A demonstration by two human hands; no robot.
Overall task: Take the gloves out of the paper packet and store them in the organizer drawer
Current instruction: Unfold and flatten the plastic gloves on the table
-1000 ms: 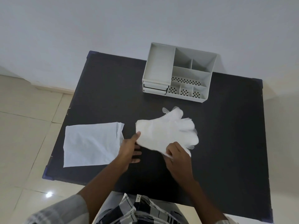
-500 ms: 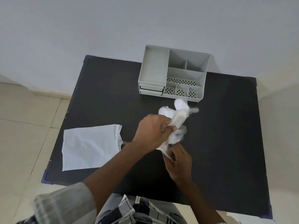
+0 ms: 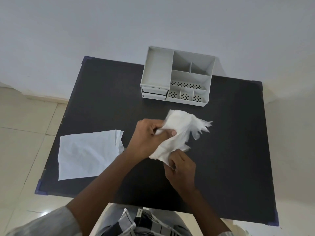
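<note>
Head view: gloves (image 3: 177, 132), thin, limp and light, bunched above the desk (image 3: 230, 150); left hand (image 3: 150, 138) closed on the middle, right hand (image 3: 180, 167) pinching the near edge. Likely best held gathered, since loose fingers splay. Empty paper packet (image 3: 88, 152) lies left; organizer (image 3: 177, 79) stands behind, drawers (image 3: 154, 92) closed, path unobstructed.

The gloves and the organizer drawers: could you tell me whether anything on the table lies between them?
Nothing visible does. Bare table separates the gloves, held in both hands, from the shut drawers.
</note>
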